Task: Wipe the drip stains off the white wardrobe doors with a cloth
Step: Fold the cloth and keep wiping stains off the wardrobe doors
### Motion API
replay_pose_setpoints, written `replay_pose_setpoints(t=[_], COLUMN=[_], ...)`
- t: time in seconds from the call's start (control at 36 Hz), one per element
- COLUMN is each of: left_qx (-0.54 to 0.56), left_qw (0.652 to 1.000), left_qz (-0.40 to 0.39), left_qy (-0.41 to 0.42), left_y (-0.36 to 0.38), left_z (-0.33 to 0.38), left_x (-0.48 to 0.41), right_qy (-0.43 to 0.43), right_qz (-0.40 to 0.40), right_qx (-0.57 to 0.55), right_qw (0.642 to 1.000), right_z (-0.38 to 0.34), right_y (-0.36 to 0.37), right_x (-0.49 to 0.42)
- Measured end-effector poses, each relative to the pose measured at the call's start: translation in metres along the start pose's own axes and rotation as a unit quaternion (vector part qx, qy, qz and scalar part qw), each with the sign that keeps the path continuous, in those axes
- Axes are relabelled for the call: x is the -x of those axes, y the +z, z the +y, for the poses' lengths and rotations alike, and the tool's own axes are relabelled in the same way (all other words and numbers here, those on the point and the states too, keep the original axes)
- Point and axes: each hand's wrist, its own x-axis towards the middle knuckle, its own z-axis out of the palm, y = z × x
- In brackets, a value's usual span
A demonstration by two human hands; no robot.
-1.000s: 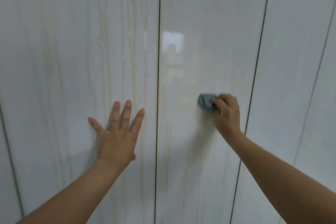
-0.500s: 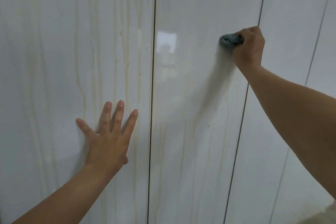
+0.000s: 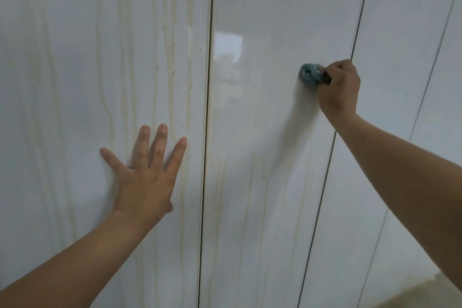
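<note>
The right hand (image 3: pixel 337 87) is clenched around a bunched blue-grey cloth (image 3: pixel 309 74), pressing it against the middle wardrobe door (image 3: pixel 262 7) near that door's right edge. The left hand (image 3: pixel 146 177) lies flat with fingers straight and spread, palm against the left door (image 3: pixel 62 57), just beside the dark seam between the two panels. Yellowish drip stains (image 3: pixel 172 70) run in vertical streaks down the left door, and fainter ones mark the lower part of the middle door below the cloth
</note>
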Motion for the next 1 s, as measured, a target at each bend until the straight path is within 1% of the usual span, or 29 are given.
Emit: replay_pose_setpoints(t=[0.08,0.17,0.22,0.28,0.33,0.39,0.44,0.53,0.61,0.69,0.83,0.92,1.0], left_qx=[-0.006,0.0,0.0,-0.003,-0.004,-0.003,-0.013,-0.002,0.013,-0.004,-0.006,-0.017,-0.014], left_qw=[1.0,1.0,1.0,1.0,1.0,1.0,1.0,1.0,1.0,1.0,1.0,1.0,1.0], left_qz=[0.009,0.01,0.003,-0.005,-0.007,-0.006,-0.004,0.001,0.004,0.014,0.019,0.026,0.02], left_qy=[0.001,-0.001,0.0,0.001,-0.004,-0.005,-0.003,-0.004,-0.007,-0.004,-0.009,-0.004,-0.005], left_y=[0.002,0.003,0.002,0.002,0.004,0.002,0.002,0.002,0.004,0.007,0.008,0.008,0.007], left_z=[-0.001,-0.001,-0.001,-0.001,0.0,0.001,0.002,0.0,-0.003,-0.002,-0.003,-0.001,-0.002], left_x=[0.0,-0.001,-0.001,0.001,0.001,-0.001,-0.002,-0.003,-0.002,-0.003,-0.006,-0.006,-0.004], right_qy=[0.033,0.023,0.027,0.04,0.034,0.046,0.038,0.038,0.047,0.067,0.064,0.043,0.008], right_qz=[0.016,0.011,-0.036,-0.086,-0.082,-0.03,0.023,0.039,0.051,0.05,0.053,0.017,-0.027], right_qx=[-0.009,-0.013,-0.015,-0.023,-0.033,-0.042,-0.04,-0.036,-0.031,-0.027,-0.015,0.015,0.04], right_qw=[0.999,1.0,0.999,0.995,0.996,0.998,0.998,0.998,0.997,0.996,0.996,0.999,0.999], right_z=[0.002,0.01,0.014,0.017,0.018,0.011,0.0,-0.008,-0.008,-0.003,0.017,0.032,0.037], right_y=[0.011,0.019,0.019,0.015,0.01,0.004,-0.003,-0.012,-0.017,-0.012,0.014,0.007,-0.008], right_x=[0.047,0.12,0.171,0.194,0.171,0.119,0.058,-0.016,-0.057,-0.059,0.01,0.03,0.008])
